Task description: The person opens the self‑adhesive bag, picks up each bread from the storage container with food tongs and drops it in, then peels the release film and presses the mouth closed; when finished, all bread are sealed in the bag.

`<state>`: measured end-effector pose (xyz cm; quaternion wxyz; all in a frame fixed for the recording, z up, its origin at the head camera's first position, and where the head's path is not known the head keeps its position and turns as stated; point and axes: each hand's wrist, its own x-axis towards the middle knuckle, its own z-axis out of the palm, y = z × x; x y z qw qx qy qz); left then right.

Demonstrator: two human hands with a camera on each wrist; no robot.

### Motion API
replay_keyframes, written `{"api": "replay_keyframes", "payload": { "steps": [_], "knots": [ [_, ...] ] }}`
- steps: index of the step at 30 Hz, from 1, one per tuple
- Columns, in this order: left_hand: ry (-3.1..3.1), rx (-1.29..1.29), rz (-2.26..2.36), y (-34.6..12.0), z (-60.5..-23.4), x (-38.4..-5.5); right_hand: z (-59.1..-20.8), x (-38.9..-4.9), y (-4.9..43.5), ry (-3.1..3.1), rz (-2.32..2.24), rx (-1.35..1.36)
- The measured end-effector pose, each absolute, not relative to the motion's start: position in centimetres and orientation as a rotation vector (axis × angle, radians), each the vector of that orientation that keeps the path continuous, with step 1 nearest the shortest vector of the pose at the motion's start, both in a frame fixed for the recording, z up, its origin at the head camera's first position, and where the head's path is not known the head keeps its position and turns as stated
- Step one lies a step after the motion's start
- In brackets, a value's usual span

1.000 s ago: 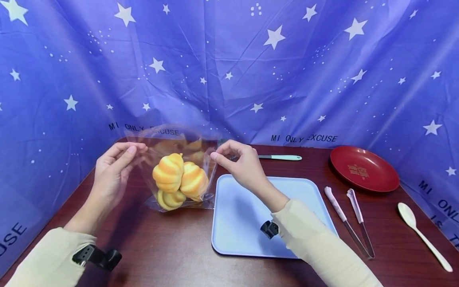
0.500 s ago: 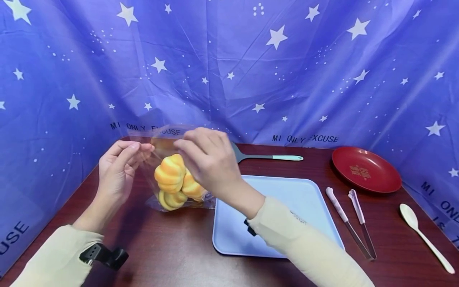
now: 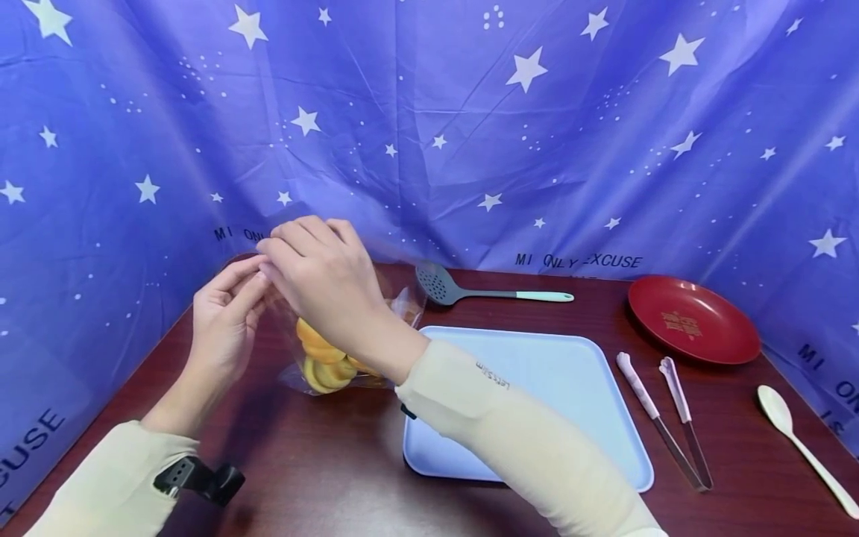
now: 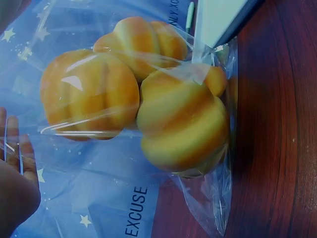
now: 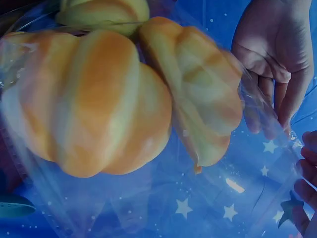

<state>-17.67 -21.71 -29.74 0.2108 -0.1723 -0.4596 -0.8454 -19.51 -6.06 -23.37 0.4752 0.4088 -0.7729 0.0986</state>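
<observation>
A clear plastic bag (image 4: 208, 208) stands on the table, holding several yellow-orange bread rolls (image 3: 326, 373), large in both wrist views. My left hand (image 3: 224, 317) pinches the bag's upper left corner between thumb and fingers; in the right wrist view its fingertips meet at the film. Reaching across the bag from the right, my right hand (image 3: 322, 276) has its bent fingers right at that corner, against the left fingertips. Its thumb is hidden, so I cannot tell whether it grips the film. The right hand and forearm cover part of the bag and rolls in the head view.
A pale blue tray (image 3: 537, 418) lies right of the bag, partly under my right sleeve. Behind it is a slotted turner (image 3: 470, 292). Farther right are tongs (image 3: 671, 425), a red plate (image 3: 725, 321) and a white spoon (image 3: 801, 440). A starry blue curtain (image 3: 456, 171) encloses the table.
My right hand has left the bag's right edge and swept left over the rolls to my left fingertips, uncovering the turner's head. My left hand keeps its pinch, hardly moving.
</observation>
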Motion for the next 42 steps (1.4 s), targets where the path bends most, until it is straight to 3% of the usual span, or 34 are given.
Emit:
{"api": "replay_keyframes", "payload": {
  "steps": [24, 42],
  "knots": [
    [-1.350, -0.558, -2.278, -21.7, -29.7, -17.6, -23.5, -21.2, -6.2, -1.723, 0.032, 0.959],
    [-1.394, -0.599, -2.259, -21.8, -29.7, -17.6, -22.2, -20.6, -6.1, -2.244, 0.556, 0.917]
  ]
}}
